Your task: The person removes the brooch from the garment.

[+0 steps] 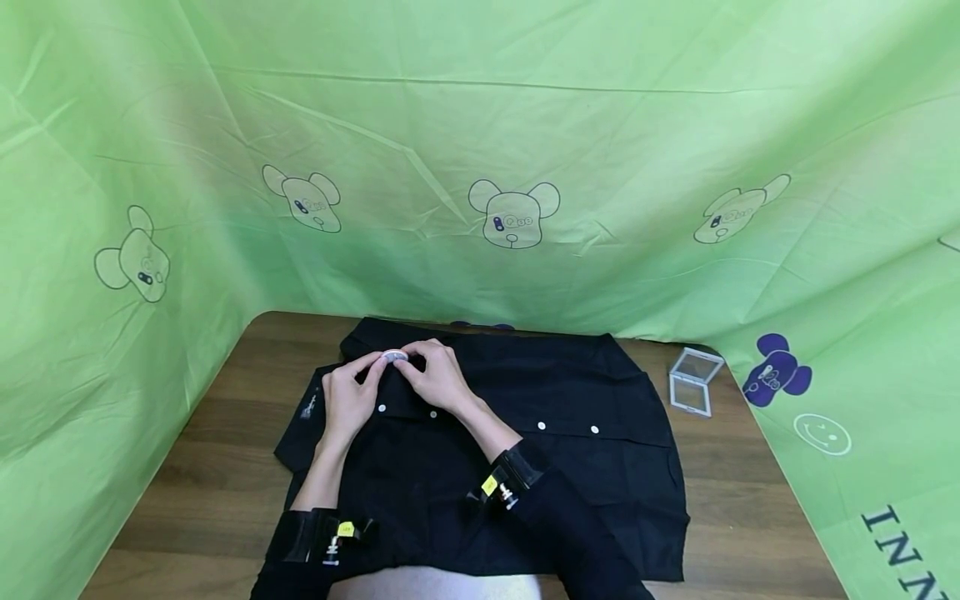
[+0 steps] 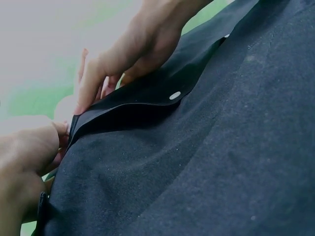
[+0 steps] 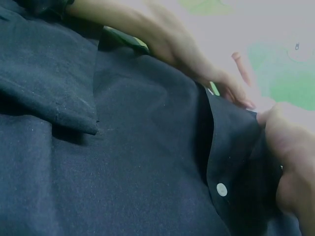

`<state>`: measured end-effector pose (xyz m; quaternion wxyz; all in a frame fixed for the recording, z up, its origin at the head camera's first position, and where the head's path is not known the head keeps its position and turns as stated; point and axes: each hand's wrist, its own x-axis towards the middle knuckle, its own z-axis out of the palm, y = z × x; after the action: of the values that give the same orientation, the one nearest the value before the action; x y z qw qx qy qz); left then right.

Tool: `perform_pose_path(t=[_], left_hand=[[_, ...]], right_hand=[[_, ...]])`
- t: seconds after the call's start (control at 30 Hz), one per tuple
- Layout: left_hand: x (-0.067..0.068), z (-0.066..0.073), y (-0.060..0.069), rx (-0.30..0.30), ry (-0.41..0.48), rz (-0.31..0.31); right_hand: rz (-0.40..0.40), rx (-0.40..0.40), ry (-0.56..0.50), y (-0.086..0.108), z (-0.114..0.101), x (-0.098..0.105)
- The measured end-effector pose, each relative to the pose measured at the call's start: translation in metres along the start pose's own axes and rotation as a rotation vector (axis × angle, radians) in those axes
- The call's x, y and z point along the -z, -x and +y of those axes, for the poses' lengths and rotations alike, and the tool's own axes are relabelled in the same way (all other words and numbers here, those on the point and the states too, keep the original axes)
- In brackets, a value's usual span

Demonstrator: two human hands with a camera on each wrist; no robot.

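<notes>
A dark button-up shirt point(image 1: 517, 375) lies spread sideways on the table, white buttons along its placket. Near its left end, fingertips of both hands pinch a small round whitish badge point(image 1: 394, 356) against the shirt's cloth. My left hand point(image 1: 350, 400) grips its left edge between thumb and fingers; the right hand point(image 1: 437, 377) holds its right side. In the left wrist view, the placket is lifted into a fold between the left hand point(image 2: 24, 157) and right hand point(image 2: 133, 59). Cloth and fingers hide most of the badge in both wrist views.
An open hinged case point(image 1: 693, 382) with transparent panels lies at the table's back right. The wooden table point(image 1: 195, 467) shows around the shirt. Green printed cloth point(image 1: 420, 142) hangs behind and at both sides. A light mark point(image 1: 308, 407) shows on the shirt's left sleeve.
</notes>
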<state>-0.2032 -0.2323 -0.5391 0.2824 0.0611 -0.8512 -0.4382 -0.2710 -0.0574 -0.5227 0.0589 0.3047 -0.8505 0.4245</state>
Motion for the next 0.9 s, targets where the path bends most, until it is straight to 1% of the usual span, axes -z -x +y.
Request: perform_pose_path(t=[0.37, 0.67, 0.9], left_hand=[[0.0035, 0.0031, 0.0008, 0.02, 0.014, -0.023], [0.0027, 0.002, 0.0013, 0.029, 0.002, -0.019], [0.0026, 0.0025, 0.0013, 0.011, -0.013, -0.018]], right_hand=[[0.01, -0.029, -0.02, -0.0016, 0.0003, -0.0016], [0.012, -0.059, -0.029, -0.0026, 0.0009, -0.0022], [0.015, -0.081, -0.006, -0.0055, 0.0006, -0.0021]])
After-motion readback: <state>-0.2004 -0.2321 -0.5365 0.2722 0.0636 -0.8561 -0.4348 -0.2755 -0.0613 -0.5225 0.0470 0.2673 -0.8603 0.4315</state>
